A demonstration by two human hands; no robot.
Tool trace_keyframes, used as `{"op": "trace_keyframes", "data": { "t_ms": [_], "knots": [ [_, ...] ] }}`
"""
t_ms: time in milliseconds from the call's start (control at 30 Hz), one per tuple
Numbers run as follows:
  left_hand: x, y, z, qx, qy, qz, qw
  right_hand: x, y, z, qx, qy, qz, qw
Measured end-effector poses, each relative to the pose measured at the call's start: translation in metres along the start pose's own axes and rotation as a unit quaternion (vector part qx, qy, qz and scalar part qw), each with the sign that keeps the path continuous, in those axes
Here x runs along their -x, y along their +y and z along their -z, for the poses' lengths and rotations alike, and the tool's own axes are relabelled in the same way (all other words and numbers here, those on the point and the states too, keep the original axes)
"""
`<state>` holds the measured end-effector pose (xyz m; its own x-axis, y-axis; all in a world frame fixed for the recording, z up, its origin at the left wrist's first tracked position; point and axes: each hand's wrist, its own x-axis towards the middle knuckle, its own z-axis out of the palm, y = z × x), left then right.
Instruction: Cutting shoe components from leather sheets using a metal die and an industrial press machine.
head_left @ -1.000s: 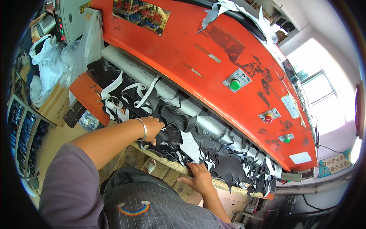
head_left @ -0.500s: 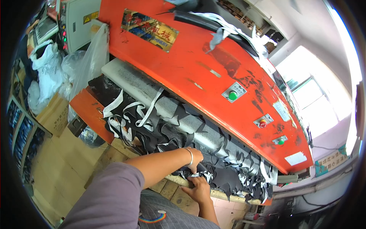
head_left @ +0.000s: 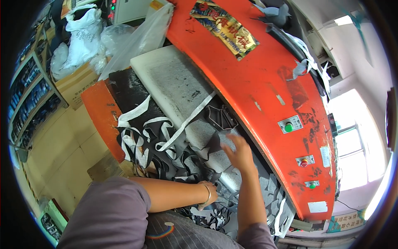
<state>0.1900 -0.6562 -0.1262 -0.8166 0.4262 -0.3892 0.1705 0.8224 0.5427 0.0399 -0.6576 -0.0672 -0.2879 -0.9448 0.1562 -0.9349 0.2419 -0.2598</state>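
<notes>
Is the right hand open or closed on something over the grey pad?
Open: the right hand hovers with fingers spread above the grey pad, gripping nothing visible.

Black cut scraps (head_left: 182, 162) heaped on grey board (head_left: 174, 83).

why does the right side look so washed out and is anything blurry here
Head view: the window at the right is blown out white by daylight. The right hand over the grey board is motion-blurred, while the left hand on the black scraps is sharper. The orange machine has edges bent by the fisheye, and the corners are black.
</notes>
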Motion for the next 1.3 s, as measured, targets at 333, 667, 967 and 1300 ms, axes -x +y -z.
{"op": "trace_keyframes", "data": {
  "t_ms": [333,667,967,1300],
  "knots": [
    [0.035,-0.022,-0.033,0.098,0.124,-0.035,0.987,-0.040,0.026,-0.043,0.032,0.032,-0.023,0.999],
    [0.047,-0.047,0.023,0.374,0.396,-0.132,0.828,0.132,-0.011,-0.001,-0.542,0.223,-0.236,0.775],
    [-0.049,-0.042,0.022,0.088,0.190,-0.135,0.969,0.243,-0.033,-0.017,-0.647,0.296,-0.242,0.660],
    [-0.093,-0.012,0.004,-0.153,0.402,0.063,0.900,0.403,0.077,0.048,-0.022,0.200,-0.408,0.891]
  ]
}}
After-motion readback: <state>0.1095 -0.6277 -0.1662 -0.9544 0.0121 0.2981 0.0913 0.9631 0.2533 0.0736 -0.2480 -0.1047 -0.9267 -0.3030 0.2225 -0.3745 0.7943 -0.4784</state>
